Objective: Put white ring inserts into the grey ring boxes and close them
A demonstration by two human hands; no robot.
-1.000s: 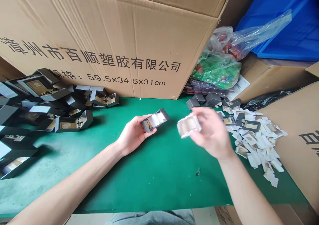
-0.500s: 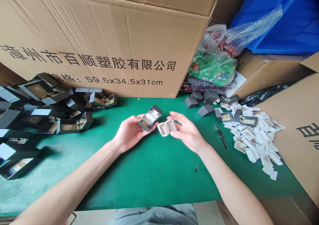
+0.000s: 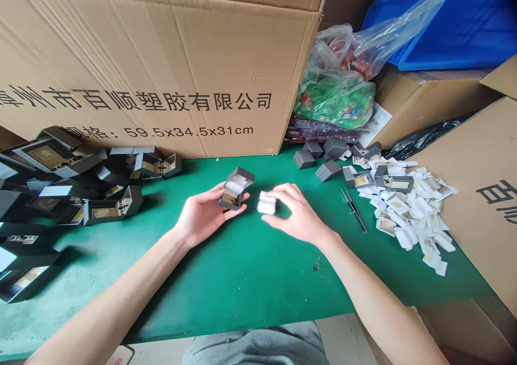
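Note:
In my left hand (image 3: 204,214) rests a small dark grey jewellery box (image 3: 236,188), its hinged lid raised and something gold-coloured showing inside. My right hand (image 3: 297,211) pinches a small white folded insert (image 3: 267,203) between thumb and fingers, just right of that box and apart from it. The insert's far side is partly behind my fingers. Both hands are over the green table (image 3: 226,279). A pair of black tweezers (image 3: 354,211) lies to the right of my right hand.
Many opened dark boxes (image 3: 107,206) are piled on the left. At right lie several closed boxes (image 3: 304,159) and a heap of white inserts (image 3: 407,214). A large cardboard carton (image 3: 161,47) stands behind; filled plastic bags (image 3: 335,96) and a blue bin (image 3: 428,36) are back right.
The white insert has turned over in my right hand and now looks more closed up. My left hand has tilted the box, showing its gold-coloured inside. The view has shifted slightly.

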